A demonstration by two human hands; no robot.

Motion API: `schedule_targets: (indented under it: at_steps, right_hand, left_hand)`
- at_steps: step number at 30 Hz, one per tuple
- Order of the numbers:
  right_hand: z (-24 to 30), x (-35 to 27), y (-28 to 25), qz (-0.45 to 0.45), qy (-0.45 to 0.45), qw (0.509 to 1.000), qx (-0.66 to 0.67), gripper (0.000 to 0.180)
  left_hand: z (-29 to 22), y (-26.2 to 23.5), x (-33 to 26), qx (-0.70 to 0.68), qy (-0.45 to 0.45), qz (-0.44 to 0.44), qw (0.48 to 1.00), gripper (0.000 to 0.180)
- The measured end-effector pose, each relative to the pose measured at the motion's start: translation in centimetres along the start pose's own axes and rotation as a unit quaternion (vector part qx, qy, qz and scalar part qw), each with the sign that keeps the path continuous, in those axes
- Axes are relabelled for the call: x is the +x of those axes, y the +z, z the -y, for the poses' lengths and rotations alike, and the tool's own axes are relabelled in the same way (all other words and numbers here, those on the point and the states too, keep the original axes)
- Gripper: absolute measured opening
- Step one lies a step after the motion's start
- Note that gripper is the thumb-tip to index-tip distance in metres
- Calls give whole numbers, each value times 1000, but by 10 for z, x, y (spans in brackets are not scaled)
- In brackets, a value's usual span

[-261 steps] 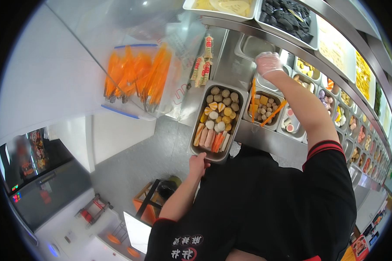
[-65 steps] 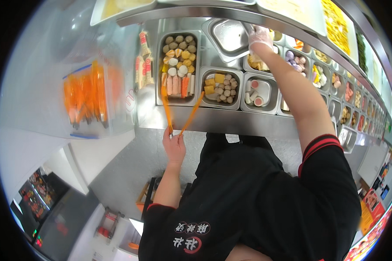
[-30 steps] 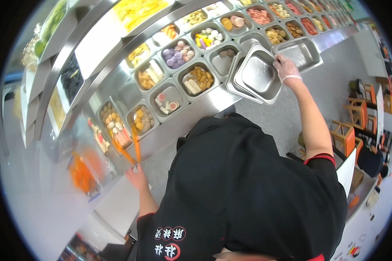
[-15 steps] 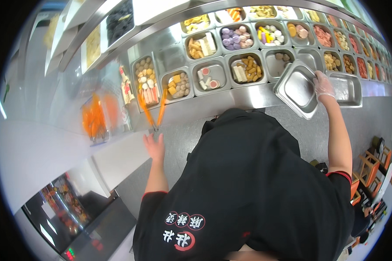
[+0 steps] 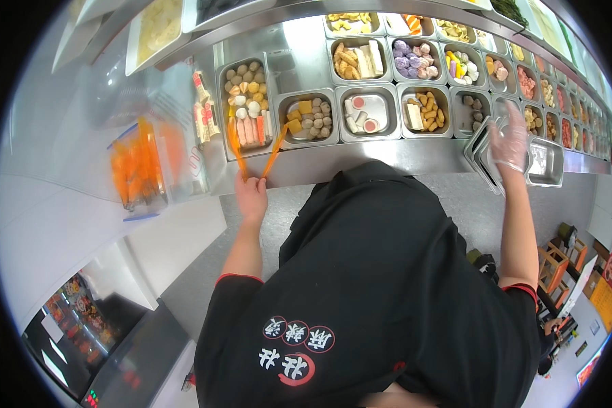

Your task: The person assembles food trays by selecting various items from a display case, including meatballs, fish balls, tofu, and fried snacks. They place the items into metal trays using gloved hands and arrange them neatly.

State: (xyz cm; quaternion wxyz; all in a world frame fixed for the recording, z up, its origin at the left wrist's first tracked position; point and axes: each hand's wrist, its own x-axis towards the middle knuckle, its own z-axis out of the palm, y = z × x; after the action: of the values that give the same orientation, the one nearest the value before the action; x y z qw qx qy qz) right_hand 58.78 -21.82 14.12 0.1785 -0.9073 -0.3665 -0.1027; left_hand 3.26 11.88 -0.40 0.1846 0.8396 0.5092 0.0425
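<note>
My bare left hand (image 5: 251,199) is closed on the hinge end of orange-handled tongs (image 5: 275,155), whose two arms spread apart and rest over a long metal pan (image 5: 268,88) of fish balls and crab sticks. On the right, my right hand (image 5: 510,143), in a clear plastic glove, is at a stack of metal pans (image 5: 481,153). The stack tilts steeply at the counter's front edge. Motion blurs the gloved fingers, which lie across the stack's right side and hide part of it.
Metal pans of food line the counter (image 5: 306,163), including a pan of tofu and meatballs (image 5: 334,129). Another metal pan (image 5: 547,163) juts over the front edge, right of my hand. More orange tongs (image 5: 139,166) stand in a clear bin at left. A shelf rail (image 5: 279,30) runs above.
My left hand has moved up from below the tongs and taken hold of their hinge end. The pan stack has tipped from nearly flat to steep, with my right hand now over it.
</note>
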Motion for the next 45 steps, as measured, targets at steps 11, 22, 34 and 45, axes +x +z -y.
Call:
schedule_targets:
  at_steps: [11,22,34,45]
  right_hand:
    - [266,46,183,332,-152,928,79,22]
    - [353,92,297,558,-219,800,-27,36]
    - [320,124,192,502,-155,851,9,27]
    - [246,64,56,332,-29,940,70,31]
  left_hand:
    - [39,-31,20,-22,23,8,999,31]
    - [-5,-31,-28,-96,25,-8,995,49]
    - [-102,18,13,-529,-175,190,808,55]
    - [-226,-17,39,-770,-145,367,502,58]
